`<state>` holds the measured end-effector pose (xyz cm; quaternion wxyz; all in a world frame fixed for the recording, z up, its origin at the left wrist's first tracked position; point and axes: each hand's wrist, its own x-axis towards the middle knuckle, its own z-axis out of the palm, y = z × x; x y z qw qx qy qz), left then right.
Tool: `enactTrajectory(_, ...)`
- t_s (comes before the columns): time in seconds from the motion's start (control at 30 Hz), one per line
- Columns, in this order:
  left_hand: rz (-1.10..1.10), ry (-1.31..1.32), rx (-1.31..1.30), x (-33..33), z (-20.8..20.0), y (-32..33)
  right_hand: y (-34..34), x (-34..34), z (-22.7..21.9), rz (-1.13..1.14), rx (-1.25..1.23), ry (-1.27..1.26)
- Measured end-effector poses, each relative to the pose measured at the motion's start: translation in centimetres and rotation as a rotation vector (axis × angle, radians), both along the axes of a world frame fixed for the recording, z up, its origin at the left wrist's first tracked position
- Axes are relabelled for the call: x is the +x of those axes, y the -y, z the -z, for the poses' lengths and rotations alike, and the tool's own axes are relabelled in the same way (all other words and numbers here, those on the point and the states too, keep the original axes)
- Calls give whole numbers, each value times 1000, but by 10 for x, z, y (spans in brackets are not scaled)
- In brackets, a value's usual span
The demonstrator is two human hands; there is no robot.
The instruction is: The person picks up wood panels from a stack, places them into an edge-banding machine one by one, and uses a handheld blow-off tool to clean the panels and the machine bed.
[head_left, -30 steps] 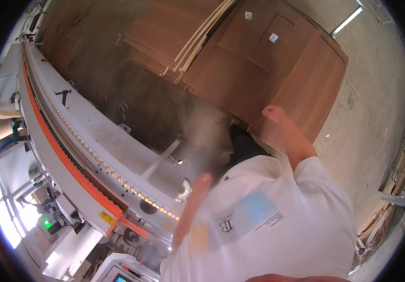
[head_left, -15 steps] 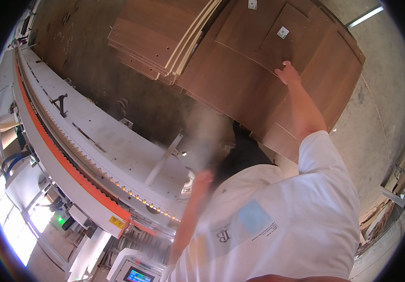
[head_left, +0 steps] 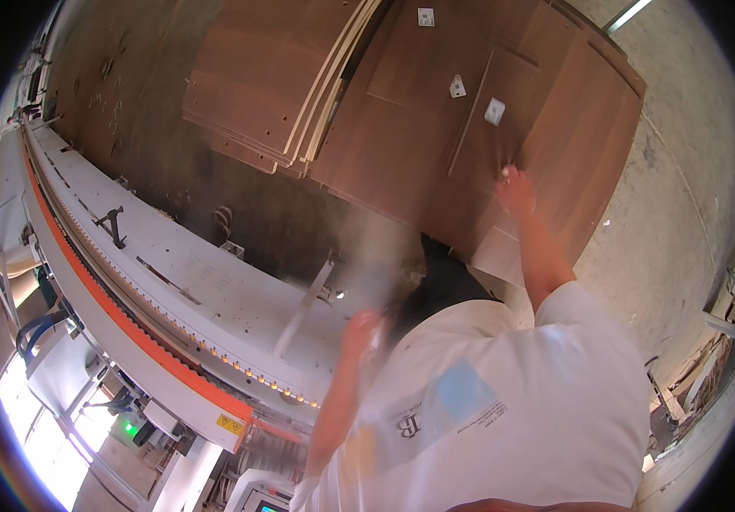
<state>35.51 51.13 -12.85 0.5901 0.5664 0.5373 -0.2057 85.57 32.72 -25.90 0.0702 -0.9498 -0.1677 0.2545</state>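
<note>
My right hand [head_left: 517, 189] is on a dark brown wood-grain panel [head_left: 546, 128] at the upper right, its fingers bent and pressed to it. How far the fingertips reach round an edge is hard to make out. White labels [head_left: 493, 111] are stuck on the panels, one just beyond this hand. Low at my left side, my left hand [head_left: 362, 328] hangs near the pale bed of a long machine [head_left: 239, 299]. Blur hides its fingers, and nothing held shows there.
A second stack of brown boards [head_left: 256, 85] with pale edges and drilled holes lies left of the panels. The long machine, with an orange strip [head_left: 145, 341], curves along the left. A control screen [head_left: 267, 505] shows at the lower edge. Concrete floor [head_left: 683, 171] extends at right.
My right hand has drawn back toward my body, and a labelled panel has slid the same way. Another label now shows beside it. The view has shifted slightly; my left hand stays low.
</note>
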Motion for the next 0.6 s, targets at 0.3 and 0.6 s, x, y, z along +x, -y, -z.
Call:
enactTrajectory(0.3,62,-11,48,-8,6,25,101,-70,93,956,247,-377)
enactTrajectory(0.6,141,30,88,-4,-5,36,57,-71,1,806,415,-832)
